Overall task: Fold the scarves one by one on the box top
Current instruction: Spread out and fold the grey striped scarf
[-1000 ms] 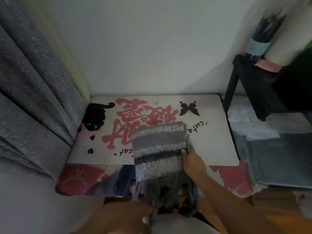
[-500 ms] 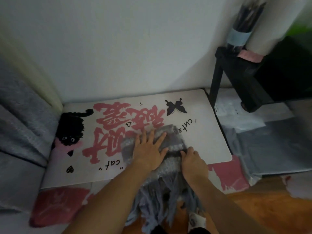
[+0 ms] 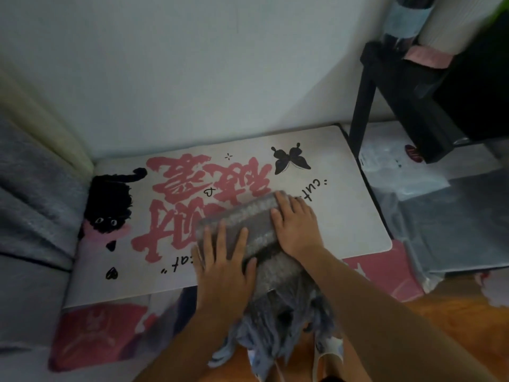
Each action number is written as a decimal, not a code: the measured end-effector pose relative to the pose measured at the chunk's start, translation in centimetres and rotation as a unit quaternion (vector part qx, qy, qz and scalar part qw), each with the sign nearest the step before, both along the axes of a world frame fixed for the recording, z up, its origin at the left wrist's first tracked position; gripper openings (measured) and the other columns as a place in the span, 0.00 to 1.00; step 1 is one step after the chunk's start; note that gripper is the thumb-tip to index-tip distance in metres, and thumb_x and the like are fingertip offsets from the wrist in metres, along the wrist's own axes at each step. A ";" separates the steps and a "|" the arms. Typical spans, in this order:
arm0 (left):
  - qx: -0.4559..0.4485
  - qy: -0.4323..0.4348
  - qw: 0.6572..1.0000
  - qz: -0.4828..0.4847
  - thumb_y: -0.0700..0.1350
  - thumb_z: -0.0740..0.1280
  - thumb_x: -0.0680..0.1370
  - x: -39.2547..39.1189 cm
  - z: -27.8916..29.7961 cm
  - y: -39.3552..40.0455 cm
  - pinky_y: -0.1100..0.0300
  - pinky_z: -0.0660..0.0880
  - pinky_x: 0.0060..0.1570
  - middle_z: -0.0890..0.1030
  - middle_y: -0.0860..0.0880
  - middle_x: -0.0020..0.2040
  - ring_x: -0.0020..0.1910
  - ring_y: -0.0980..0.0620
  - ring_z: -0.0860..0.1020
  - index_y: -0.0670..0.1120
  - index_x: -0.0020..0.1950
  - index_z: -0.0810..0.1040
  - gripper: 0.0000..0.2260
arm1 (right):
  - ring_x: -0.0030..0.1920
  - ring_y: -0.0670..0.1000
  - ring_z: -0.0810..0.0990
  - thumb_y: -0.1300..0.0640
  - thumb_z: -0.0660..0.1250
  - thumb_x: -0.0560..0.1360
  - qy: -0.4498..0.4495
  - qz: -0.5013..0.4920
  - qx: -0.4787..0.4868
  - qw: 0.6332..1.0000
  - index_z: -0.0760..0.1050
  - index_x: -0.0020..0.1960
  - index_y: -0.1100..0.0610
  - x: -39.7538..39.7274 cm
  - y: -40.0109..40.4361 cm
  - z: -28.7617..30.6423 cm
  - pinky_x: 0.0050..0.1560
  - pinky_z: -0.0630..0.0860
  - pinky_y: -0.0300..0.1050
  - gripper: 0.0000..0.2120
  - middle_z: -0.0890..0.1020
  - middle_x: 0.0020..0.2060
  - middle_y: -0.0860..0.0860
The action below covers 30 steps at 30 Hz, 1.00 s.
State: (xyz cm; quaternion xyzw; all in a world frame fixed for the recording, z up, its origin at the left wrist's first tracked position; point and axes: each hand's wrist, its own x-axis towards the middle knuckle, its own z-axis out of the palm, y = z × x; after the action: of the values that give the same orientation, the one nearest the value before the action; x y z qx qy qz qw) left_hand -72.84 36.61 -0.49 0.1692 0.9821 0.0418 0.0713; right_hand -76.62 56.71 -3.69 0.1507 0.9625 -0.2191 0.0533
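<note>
**A:** What are the hands doing?

**B:** Both are flat and unclenched, gripping nothing. The left hand (image 3: 223,267) presses palm-down on the near-left part of the grey striped knit scarf (image 3: 254,230), fingers spread. The right hand (image 3: 296,226) lies on its far-right edge, fingers pointing away along the fold.

**A:** And where is the scarf itself?

**B:** Directly under both palms, folded into a thick bundle on the near right part of the box top (image 3: 344,213), over the pink lettering. Its fringe (image 3: 278,329) spills off the near edge and hangs down toward the floor.

**A:** How would it handle?

**B:** Soft, limp and light, I'd judge; a fluffy knit that springs back up unless pressed. It won't hold a crease, and the layers could slide apart.

**A:** So where to take hold?

**B:** Probably pinch through all layers at the two folded corners, or at the band just above the fringe, rather than by the loose tassels, which would just trail.
</note>
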 end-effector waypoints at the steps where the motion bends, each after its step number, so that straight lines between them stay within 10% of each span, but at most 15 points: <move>1: 0.000 -0.012 1.000 -0.007 0.64 0.49 0.82 2.2 -0.3 -0.4 0.31 0.55 0.74 0.49 0.45 0.83 0.81 0.37 0.44 0.61 0.82 0.52 0.27 | 0.76 0.59 0.61 0.38 0.39 0.82 0.016 -0.007 0.012 1.000 0.51 0.80 0.46 0.3 -0.1 0.1 0.76 0.58 0.58 0.29 0.66 0.76 0.56; 9: 0.026 -0.161 0.986 -0.015 0.66 0.45 0.81 6.2 0.6 -0.3 0.37 0.61 0.75 0.27 0.56 0.78 0.75 0.42 0.23 0.70 0.77 0.37 0.27 | 0.75 0.65 0.60 0.38 0.47 0.82 -0.044 -0.011 -0.052 0.998 0.41 0.81 0.45 0.9 -0.8 2.6 0.73 0.62 0.62 0.31 0.52 0.80 0.60; 12: 0.042 -0.235 0.971 -0.021 0.64 0.52 0.81 3.6 3.4 -1.0 0.39 0.57 0.76 0.43 0.58 0.81 0.80 0.42 0.38 0.70 0.77 0.56 0.24 | 0.74 0.66 0.61 0.33 0.47 0.80 -0.115 0.013 -0.070 0.991 0.36 0.80 0.41 5.0 -0.4 3.4 0.70 0.65 0.64 0.35 0.52 0.79 0.59; 15: 0.056 -0.114 0.992 -0.026 0.63 0.54 0.82 -1.9 6.4 -1.4 0.42 0.60 0.72 0.67 0.52 0.72 0.72 0.43 0.62 0.62 0.70 0.73 0.19 | 0.69 0.64 0.67 0.24 0.30 0.70 -0.101 0.023 -0.020 0.994 0.34 0.79 0.40 8.7 0.0 3.2 0.65 0.72 0.60 0.41 0.63 0.74 0.59; 17: 0.080 -0.056 0.994 -0.057 0.61 0.56 0.83 -6.1 7.2 -0.3 0.43 0.60 0.74 0.65 0.47 0.75 0.74 0.43 0.61 0.57 0.76 0.66 0.22 | 0.66 0.63 0.69 0.23 0.25 0.68 -0.070 0.026 -0.013 0.997 0.31 0.77 0.37 9.1 0.1 2.7 0.63 0.73 0.59 0.40 0.67 0.71 0.59; 21: 0.041 -0.308 0.946 -0.092 0.73 0.56 0.77 -12.6 6.1 2.7 0.41 0.58 0.77 0.52 0.48 0.83 0.80 0.44 0.55 0.56 0.83 0.45 0.41 | 0.65 0.63 0.70 0.26 0.25 0.70 -0.072 0.030 0.021 0.997 0.30 0.77 0.39 8.9 0.0 2.9 0.64 0.72 0.59 0.38 0.67 0.72 0.58; 25: -0.031 -0.425 0.904 -0.020 0.80 0.66 0.63 -14.3 7.1 3.2 0.45 0.63 0.74 0.62 0.47 0.80 0.76 0.44 0.65 0.49 0.81 0.59 0.55 | 0.71 0.63 0.66 0.29 0.46 0.78 -0.105 -0.028 -0.022 0.994 0.38 0.81 0.44 8.8 -0.2 3.3 0.71 0.66 0.59 0.38 0.62 0.76 0.57; 30: 0.104 -0.535 0.838 -0.034 0.52 0.80 0.69 -11.2 10.5 2.8 0.46 0.77 0.62 0.83 0.50 0.59 0.57 0.49 0.81 0.53 0.68 0.74 0.30 | 0.75 0.55 0.64 0.30 0.73 0.67 -0.079 -0.027 -0.292 0.953 0.44 0.80 0.39 10.9 2.7 4.8 0.73 0.65 0.62 0.53 0.64 0.76 0.49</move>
State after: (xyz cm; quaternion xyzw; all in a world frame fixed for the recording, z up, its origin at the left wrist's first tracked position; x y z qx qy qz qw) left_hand -84.04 39.42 10.03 0.1604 0.7743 0.2255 0.5691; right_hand -65.74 59.39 1.14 0.1711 0.8450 -0.4792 0.1646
